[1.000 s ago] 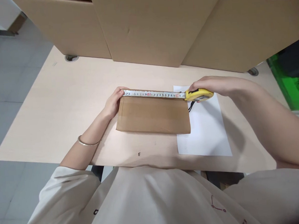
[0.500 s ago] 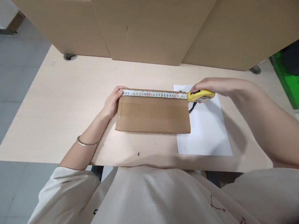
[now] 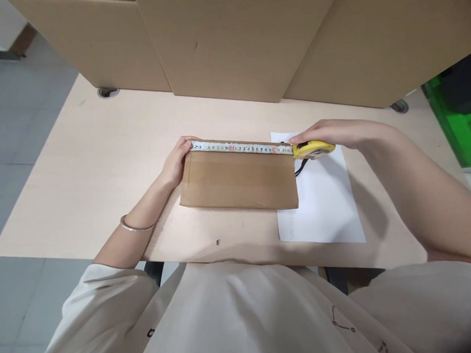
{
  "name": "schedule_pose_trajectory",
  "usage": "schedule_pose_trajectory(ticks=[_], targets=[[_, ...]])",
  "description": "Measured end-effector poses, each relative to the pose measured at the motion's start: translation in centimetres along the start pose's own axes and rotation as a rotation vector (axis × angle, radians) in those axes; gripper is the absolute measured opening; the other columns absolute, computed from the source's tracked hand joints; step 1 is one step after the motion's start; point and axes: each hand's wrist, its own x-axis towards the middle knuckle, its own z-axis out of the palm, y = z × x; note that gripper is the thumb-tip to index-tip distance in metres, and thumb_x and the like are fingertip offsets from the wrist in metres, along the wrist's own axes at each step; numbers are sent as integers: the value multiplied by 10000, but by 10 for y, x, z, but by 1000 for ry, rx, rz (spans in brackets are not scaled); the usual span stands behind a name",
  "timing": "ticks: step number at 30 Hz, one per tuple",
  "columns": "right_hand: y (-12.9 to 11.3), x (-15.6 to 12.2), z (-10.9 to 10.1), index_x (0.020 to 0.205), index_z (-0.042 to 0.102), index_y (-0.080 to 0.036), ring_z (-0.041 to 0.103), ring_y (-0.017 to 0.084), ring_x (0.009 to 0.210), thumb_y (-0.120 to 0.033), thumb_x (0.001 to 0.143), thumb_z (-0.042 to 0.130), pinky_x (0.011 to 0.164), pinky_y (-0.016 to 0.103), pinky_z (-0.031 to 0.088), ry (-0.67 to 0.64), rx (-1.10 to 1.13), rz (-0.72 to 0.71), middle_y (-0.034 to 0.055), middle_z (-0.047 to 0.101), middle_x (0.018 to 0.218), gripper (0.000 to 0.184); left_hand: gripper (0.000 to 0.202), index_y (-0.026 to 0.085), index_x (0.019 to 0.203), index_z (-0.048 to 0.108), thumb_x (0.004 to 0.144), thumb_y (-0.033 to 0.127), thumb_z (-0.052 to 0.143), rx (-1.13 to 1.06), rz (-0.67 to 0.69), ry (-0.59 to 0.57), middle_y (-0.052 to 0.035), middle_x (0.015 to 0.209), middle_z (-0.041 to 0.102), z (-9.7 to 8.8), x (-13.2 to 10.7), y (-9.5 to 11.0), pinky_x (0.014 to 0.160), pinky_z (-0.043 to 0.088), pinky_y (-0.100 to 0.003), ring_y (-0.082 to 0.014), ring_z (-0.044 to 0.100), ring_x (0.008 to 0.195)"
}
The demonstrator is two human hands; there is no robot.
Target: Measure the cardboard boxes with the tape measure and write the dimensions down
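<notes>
Tape measure (image 3: 244, 148) — extended across carton (image 3: 239, 180), unretracted; left hand (image 3: 175, 163), ten o'clock, pinching its end; right hand (image 3: 330, 131), two o'clock, gripping case (image 3: 316, 149).

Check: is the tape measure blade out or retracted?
Out: the numbered blade runs along the far edge of the cardboard box, from the left hand to the yellow case in the right hand.

Table (image 3: 80, 153): spans middle of frame, before you. 
Carton (image 3: 238, 181): on table, centre of frame. 
Tape blade (image 3: 242, 148): along carton's far edge. 
Your left hand (image 3: 177, 161): at carton's upper-left corner, on blade end. 
Tape case (image 3: 315, 149): just right of carton, in your right hand (image 3: 328, 131). 
Paper sheet (image 3: 331, 203): on table, right of centre, partly covered by carton. 
Large boxes (image 3: 228, 45): behind carton, along top of frame.
</notes>
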Motion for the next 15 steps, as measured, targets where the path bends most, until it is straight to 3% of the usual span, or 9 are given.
schedule_pose_trajectory(ticks=[3,6,9,13,15], targets=[[-9,-10,-1,664,689,-219,494,181,690,-635,883,718,678,369,350,-46,-108,34,59,624,751,471,478,235,1080,652,863,659,683,23,3,14,-72,1110,724,-1,0,-1,991,532,-390,-271,669,1091],[-22,-17,-2,621,625,-208,417,159,662,-561,905,683,662,366,297,8,-155,-32,47,538,700,456,492,238,1122,648,847,641,708,10,-8,29,-73,1135,729,-2,0,-3,971,541,-391,-267,678,1088],[-32,-18,1,620,623,-209,388,157,647,-621,869,707,639,361,263,81,-239,-50,44,503,693,488,530,241,1129,662,803,647,763,-41,-8,52,-71,1156,740,-3,2,-6,1006,542,-397,-262,683,1106],[-45,-12,22,668,630,-221,384,161,628,-709,830,725,619,351,243,180,-250,-81,33,492,691,523,592,270,1142,685,822,769,688,-62,84,164,-79,1215,742,-15,10,-6,1143,499,-430,-271,665,1231],[-50,-8,37,731,656,-221,464,178,666,-713,830,733,635,349,295,251,-224,-129,46,572,751,508,614,275,1152,693,872,810,581,-32,138,237,-93,1254,734,-26,13,-1,1197,465,-443,-275,644,1307]])
